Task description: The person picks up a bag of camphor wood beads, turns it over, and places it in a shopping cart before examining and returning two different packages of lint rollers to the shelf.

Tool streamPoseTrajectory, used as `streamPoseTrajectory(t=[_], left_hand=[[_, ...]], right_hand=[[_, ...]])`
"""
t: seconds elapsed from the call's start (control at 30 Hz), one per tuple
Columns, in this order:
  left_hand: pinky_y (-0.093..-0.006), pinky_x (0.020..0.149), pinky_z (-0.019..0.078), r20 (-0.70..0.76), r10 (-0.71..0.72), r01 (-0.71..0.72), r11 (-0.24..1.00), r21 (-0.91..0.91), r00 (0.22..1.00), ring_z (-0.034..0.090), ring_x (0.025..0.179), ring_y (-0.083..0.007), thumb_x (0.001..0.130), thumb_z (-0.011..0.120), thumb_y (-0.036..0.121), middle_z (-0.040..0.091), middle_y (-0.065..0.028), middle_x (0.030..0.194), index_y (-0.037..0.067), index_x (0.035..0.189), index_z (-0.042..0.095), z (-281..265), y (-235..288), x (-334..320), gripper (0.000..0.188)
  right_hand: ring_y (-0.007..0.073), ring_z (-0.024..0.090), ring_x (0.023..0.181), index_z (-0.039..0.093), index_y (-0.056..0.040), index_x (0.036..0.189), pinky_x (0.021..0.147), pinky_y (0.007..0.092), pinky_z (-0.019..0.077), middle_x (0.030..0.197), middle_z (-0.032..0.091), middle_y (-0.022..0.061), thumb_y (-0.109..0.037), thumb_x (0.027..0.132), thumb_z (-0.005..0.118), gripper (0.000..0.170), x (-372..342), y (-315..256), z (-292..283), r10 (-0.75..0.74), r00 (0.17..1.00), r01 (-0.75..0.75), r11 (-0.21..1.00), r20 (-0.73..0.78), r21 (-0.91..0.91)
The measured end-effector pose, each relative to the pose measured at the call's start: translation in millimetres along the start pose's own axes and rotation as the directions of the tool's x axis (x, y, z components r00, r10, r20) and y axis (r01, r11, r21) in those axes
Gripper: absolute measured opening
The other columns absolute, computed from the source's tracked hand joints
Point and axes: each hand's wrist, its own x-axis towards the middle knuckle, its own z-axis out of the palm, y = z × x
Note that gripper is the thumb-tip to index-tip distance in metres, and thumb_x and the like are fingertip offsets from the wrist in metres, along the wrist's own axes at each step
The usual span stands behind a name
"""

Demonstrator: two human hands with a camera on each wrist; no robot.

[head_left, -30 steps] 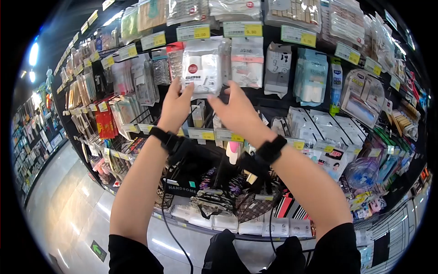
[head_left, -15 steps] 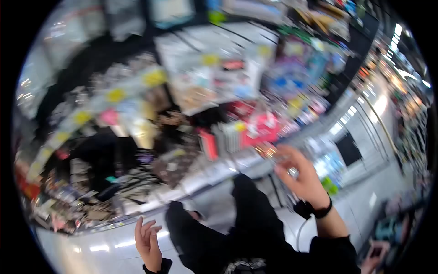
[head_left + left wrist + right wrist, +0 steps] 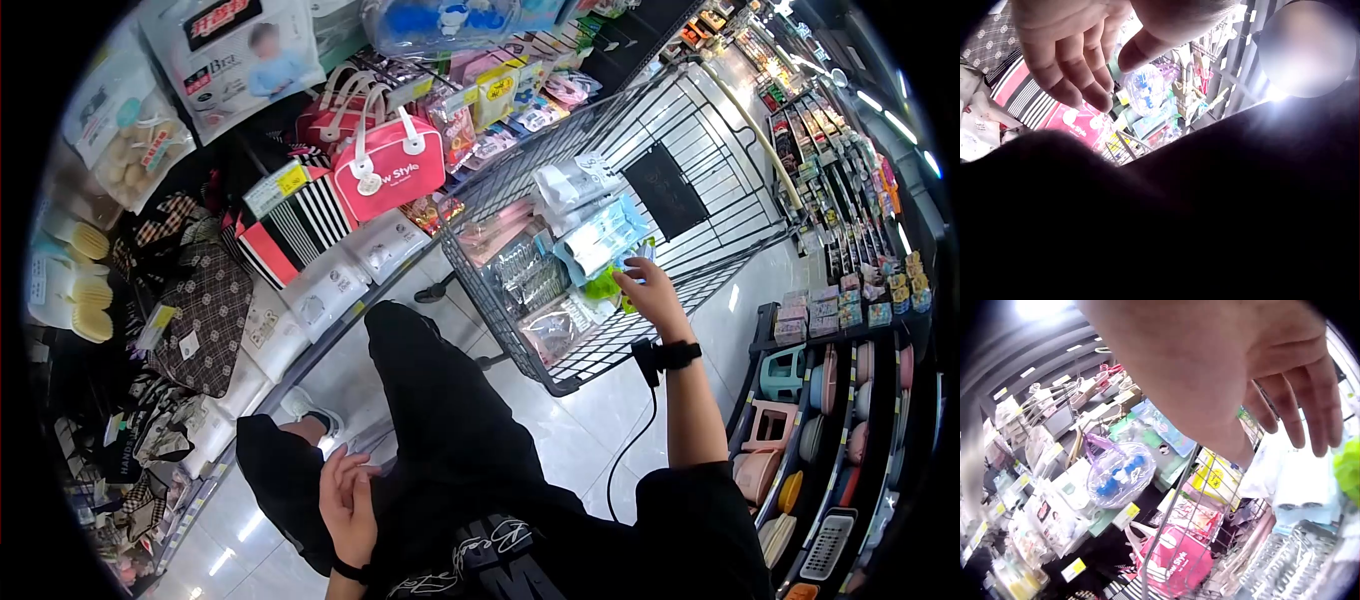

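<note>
My right hand (image 3: 652, 297) reaches over the wire shopping cart (image 3: 562, 384), its fingers loosely bent and nothing gripped in them. Just beneath its fingertips lie a bright green item (image 3: 600, 288) and a light-blue pack (image 3: 592, 243). The right wrist view shows those fingers extended above a blue-and-white pack (image 3: 1302, 487). A white pack (image 3: 572, 182) and a clear pack of grey coiled pieces (image 3: 527, 280) also lie in the cart. Near my lap, my left hand (image 3: 350, 510) hangs with fingers loosely curled, holding nothing.
Display shelves run along the left, with a pink "New Style" bag (image 3: 392, 168), a striped bag (image 3: 290, 225) and a brown patterned bag (image 3: 205, 325). To the lower right stands a rack of plastic stools and basins (image 3: 775, 425). Tiled floor (image 3: 590, 430) lies between.
Both hands have left the white pack on the upper shelf. My view has turned right and down to the cart. My right hand has moved over the cart; my left has dropped near my lap.
</note>
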Motion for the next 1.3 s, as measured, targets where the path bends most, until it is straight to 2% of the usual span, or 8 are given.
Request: streamPoseTrajectory(t=[0.13,0.2,0.43,0.57,0.8,0.97,1.23,1.3], left_hand=[[-0.0298,0.095,0.0499,0.017,0.008,-0.01,0.998,0.07,1.0,0.067,0.101,-0.0192,0.102,0.051,-0.001,0.065,-0.0153,0.121,-0.003,0.143,0.045,10,4,1,0.042],[-0.0298,0.095,0.0496,0.015,0.012,-0.013,0.994,0.104,1.0,0.067,0.101,-0.0191,0.102,0.052,-0.001,0.065,-0.0153,0.12,-0.003,0.143,0.046,13,4,-1,0.042],[-0.0305,0.096,0.0493,-0.034,0.024,-0.018,0.987,0.163,0.999,0.069,0.101,-0.0197,0.099,0.055,-0.002,0.068,-0.0157,0.117,-0.003,0.14,0.049,20,-2,-18,0.042],[-0.0294,0.094,0.0501,-0.009,0.027,-0.024,0.974,0.225,1.0,0.067,0.101,-0.0187,0.101,0.053,-0.001,0.065,-0.0169,0.119,-0.003,0.141,0.047,21,-2,-22,0.041],[-0.0347,0.098,0.0502,-0.049,0.074,-0.062,0.975,0.213,0.996,0.072,0.1,-0.0225,0.096,0.057,-0.003,0.072,-0.0165,0.11,-0.003,0.134,0.053,26,4,-24,0.038],[-0.034,0.094,0.0524,0.005,0.131,-0.128,0.965,0.23,0.991,0.072,0.098,-0.0226,0.094,0.059,-0.004,0.071,-0.0176,0.11,-0.005,0.132,0.054,21,3,-24,0.038],[-0.0298,0.088,0.0548,0.027,0.173,-0.174,0.958,0.226,0.985,0.073,0.099,-0.019,0.097,0.062,0.002,0.072,-0.0132,0.115,-0.005,0.133,0.056,16,28,-26,0.037],[-0.029,0.089,0.0543,0.11,0.169,-0.181,0.977,0.109,0.979,0.07,0.104,-0.016,0.099,0.062,0.005,0.069,-0.0113,0.122,-0.002,0.14,0.051,10,18,-25,0.043]], right_hand=[[0.0282,0.074,0.091,0.061,0.0098,0.125,0.076,0.0354,0.0578,0.103,0.073,0.0227,-0.037,0.089,0.073,0.06,53,41,1,0.135,0.989,-0.128,0.986,0.055,-0.109],[0.0286,0.074,0.082,0.06,0.0099,0.126,0.06,0.0341,0.0588,0.11,0.07,0.0218,-0.041,0.089,0.074,0.065,73,39,0,0.323,0.918,-0.358,0.925,0.231,0.126],[0.0297,0.068,0.1,0.062,0.0144,0.123,0.076,0.0403,0.0549,0.12,0.066,0.0202,-0.055,0.073,0.086,0.089,143,83,49,0.511,0.831,-0.554,0.795,0.217,0.248],[0.0309,0.068,0.093,0.067,0.0169,0.112,0.082,0.0382,0.0535,0.113,0.071,0.0224,-0.041,0.066,0.094,0.078,133,52,68,0.542,0.84,-0.511,0.814,-0.042,0.276],[0.0285,0.07,0.087,0.068,0.0126,0.108,0.076,0.0392,0.0558,0.105,0.071,0.0167,-0.011,0.068,0.089,0.051,121,40,75,0.405,0.914,-0.324,0.75,-0.014,0.577],[0.0302,0.069,0.095,0.053,0.0112,0.124,0.08,0.0424,0.0569,0.11,0.068,0.0194,-0.01,0.067,0.088,0.07,107,15,65,0.439,0.898,-0.322,0.714,-0.039,0.622],[0.021,0.063,0.104,0.054,0.0031,0.134,0.09,0.0318,0.0505,0.123,0.064,0.0119,-0.023,0.09,0.072,0.054,-5,-53,24,-0.053,0.987,0.138,0.761,-0.152,0.634],[0.019,0.063,0.106,0.05,0.0013,0.138,0.092,0.0322,0.0509,0.123,0.064,0.0113,-0.007,0.085,0.072,0.059,-57,-135,16,-0.151,0.988,0.075,0.596,0.02,0.8]])
